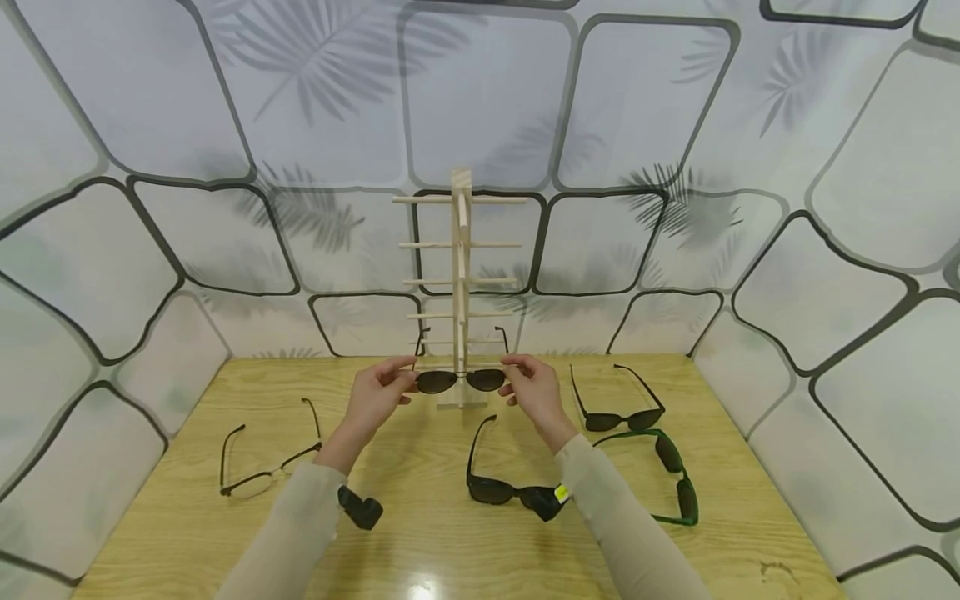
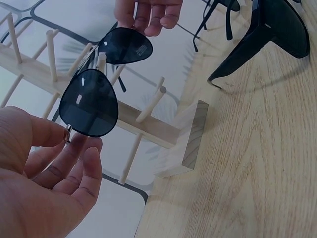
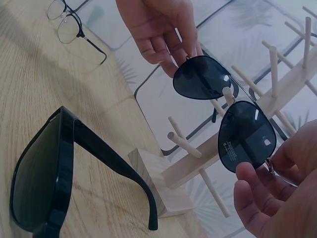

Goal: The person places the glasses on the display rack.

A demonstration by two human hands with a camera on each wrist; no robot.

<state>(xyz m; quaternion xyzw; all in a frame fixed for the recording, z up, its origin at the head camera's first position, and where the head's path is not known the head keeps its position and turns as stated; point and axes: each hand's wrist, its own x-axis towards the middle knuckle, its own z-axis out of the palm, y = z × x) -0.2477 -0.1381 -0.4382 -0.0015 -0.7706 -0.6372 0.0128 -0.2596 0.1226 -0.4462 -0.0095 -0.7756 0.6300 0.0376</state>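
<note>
Dark aviator sunglasses [image 1: 437, 382] with thin metal frames are held level in front of a wooden peg stand [image 1: 460, 275], low on its post. My left hand [image 1: 378, 392] pinches them at the left hinge between thumb and fingers. At the opposite hinge, my right hand [image 1: 534, 387] grips the frame, its fingertips by the lens in the right wrist view. The temples are unfolded and point back past the post. Between the two lenses [image 3: 203, 77], a short peg's end [image 3: 228, 94] shows right at the bridge.
Black sunglasses [image 1: 491, 492] lie in front of the stand, partly behind the right wrist camera. To the right are another dark pair [image 1: 622, 419] and green-framed sunglasses [image 1: 686, 492]. Clear eyeglasses [image 1: 251, 483] rest at left on the wooden table [image 1: 420, 550]. Patterned walls [image 1: 487, 100] enclose it.
</note>
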